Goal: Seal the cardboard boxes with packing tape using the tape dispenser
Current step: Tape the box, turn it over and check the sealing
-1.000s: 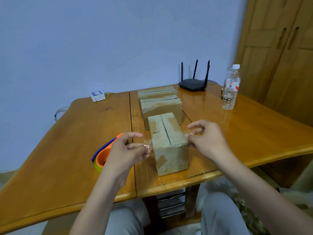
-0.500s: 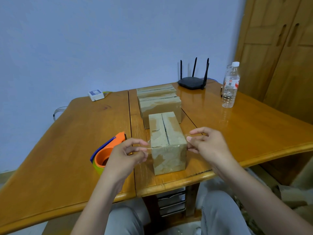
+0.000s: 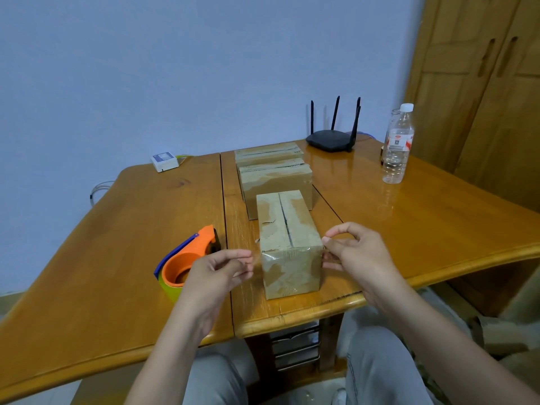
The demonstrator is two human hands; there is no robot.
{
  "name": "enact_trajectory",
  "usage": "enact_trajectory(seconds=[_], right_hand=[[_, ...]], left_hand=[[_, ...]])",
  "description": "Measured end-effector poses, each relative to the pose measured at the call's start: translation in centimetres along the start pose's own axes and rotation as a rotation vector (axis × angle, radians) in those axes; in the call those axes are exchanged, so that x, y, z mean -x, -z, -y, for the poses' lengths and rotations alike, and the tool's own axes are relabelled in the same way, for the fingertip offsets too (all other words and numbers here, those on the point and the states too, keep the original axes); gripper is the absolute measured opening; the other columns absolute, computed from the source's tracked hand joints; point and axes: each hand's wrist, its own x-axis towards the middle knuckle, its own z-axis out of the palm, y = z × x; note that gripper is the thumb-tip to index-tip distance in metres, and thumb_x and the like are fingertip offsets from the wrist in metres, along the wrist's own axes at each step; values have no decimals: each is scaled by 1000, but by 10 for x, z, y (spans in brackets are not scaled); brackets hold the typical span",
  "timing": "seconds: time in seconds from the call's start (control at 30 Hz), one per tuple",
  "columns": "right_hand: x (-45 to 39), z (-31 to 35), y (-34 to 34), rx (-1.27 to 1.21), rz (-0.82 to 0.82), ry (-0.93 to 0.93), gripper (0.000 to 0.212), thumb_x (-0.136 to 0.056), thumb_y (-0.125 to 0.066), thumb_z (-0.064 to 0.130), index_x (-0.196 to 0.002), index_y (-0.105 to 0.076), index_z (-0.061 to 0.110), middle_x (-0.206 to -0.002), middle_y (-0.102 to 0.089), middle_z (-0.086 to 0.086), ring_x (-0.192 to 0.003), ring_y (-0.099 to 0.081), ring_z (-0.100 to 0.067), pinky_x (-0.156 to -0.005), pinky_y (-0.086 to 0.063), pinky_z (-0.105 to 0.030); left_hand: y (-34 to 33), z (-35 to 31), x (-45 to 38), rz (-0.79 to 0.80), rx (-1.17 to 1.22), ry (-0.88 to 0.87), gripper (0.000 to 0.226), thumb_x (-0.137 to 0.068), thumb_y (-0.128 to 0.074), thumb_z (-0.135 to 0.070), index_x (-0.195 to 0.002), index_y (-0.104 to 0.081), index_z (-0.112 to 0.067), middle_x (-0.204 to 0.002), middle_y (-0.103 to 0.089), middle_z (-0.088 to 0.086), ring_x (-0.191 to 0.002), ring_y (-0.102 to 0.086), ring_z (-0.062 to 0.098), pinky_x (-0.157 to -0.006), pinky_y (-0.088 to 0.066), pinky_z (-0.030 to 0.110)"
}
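Wooden table (image 3: 409, 229), glossy orange-brown, seam running front to back left of centre; three cardboard boxes in a row along that seam's right side.

Far box (image 3: 268, 152) and middle box (image 3: 276, 182) lie crosswise, one just behind the other, tops glossy with clear tape; near box (image 3: 285, 238) stands lengthwise close to the front edge, its top flaps meeting in a dark open slit down the middle, brown paper torn and patchy, a small tear on the left flap; a strip of clear tape (image 3: 289, 254) crosses its upper front edge, wrinkled and shiny.

Left hand (image 3: 217, 273) just left of the near box, fingers curled, thumb and fingertips pinching one tape end; right hand (image 3: 355, 252) at the box's right corner, fingers curled, pinching the other end.

Tape dispenser (image 3: 187, 261), orange body, blue edge, yellow-green roll, rests on the table behind the left hand.

Water bottle (image 3: 397, 144), red-and-white label, writing too small to read; black router (image 3: 331, 140); small white device (image 3: 164, 162), blue label unreadable.
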Motion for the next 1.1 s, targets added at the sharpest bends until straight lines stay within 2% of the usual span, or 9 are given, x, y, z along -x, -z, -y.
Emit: enact_trajectory(seconds=[0.2, 0.3, 0.37, 0.5, 0.7, 0.8, 0.9, 1.0, 1.1], right_hand=[[2, -1, 2, 158, -37, 72, 9, -94, -68, 15, -90, -75, 19, -87, -75, -3, -85, -73, -19, -78, -63, -38], [2, 1, 5, 169, -54, 76, 12, -95, -68, 16, -89, -76, 21, -86, -76, 1, -83, -73, -16, -78, -63, -37], [4, 5, 6, 105, -38, 54, 10, -95, -67, 11, -93, -74, 17, -86, -76, -2, -83, -74, -15, -75, -63, -32], [5, 9, 8, 34, -29, 46, 12, -92, -69, 3, -98, -71, 14, -83, -76, -7, -81, -75, -18, -74, -63, -30], [-1, 15, 6, -154, 52, -83, 26, -87, -75, 2, -110, -64, 9, -85, -77, -13, -83, -76, -22, -75, -61, -31], [-4, 17, 9, -195, 78, -117, 32, -84, -76, -2, -112, -63, 8, -87, -77, -14, -85, -76, -22, -74, -60, -28], [-4, 17, 10, -141, 61, -63, 32, -82, -78, -2, -110, -64, 7, -88, -77, -14, -83, -76, -23, -72, -59, -27], [-1, 11, 9, 16, 42, 14, 22, -85, -76, 1, -103, -69, 10, -92, -75, -12, -83, -74, -20, -74, -60, -28], [2, 5, 11, 312, -48, 187, 15, -89, -74, 11, -92, -70, 25, -94, -71, 5, -89, -67, -7, -85, -57, -29]], left_hand=[[-1, 1, -1, -136, -201, -114, 20, -99, -57, -9, -99, -75, -19, -98, -76, 3, -89, -74, 17, -75, -59, 24], [0, -3, -2, -198, -138, -151, 15, -98, -60, -15, -101, -72, -23, -99, -73, 6, -89, -73, 20, -77, -60, 31], [-1, -10, 0, -120, -17, -67, 14, -98, -61, -21, -111, -67, -22, -102, -72, 12, -88, -75, 23, -78, -61, 36], [-8, -17, 1, 53, 135, 102, 32, -92, -66, -30, -121, -57, -19, -100, -74, 19, -89, -75, 31, -79, -61, 41], [-10, -17, -5, 6, 179, 20, 44, -87, -73, -6, -126, -55, -14, -84, -75, 14, -79, -71, 27, -73, -62, 34], [-9, -16, -4, -50, 19, -125, 42, -85, -75, -7, -122, -57, -18, -78, -75, 10, -80, -73, 27, -74, -62, 35], [-8, -14, -2, -109, -96, -209, 38, -85, -77, -13, -118, -58, -22, -78, -76, 8, -77, -74, 24, -75, -60, 36], [-9, -11, -1, -102, -161, -208, 33, -87, -75, -18, -117, -60, -20, -81, -77, 5, -73, -74, 18, -68, -59, 28], [-6, -5, -4, -114, -253, -210, 21, -91, -70, -28, -112, -65, -24, -93, -75, 1, -80, -73, 14, -77, -61, 35]])
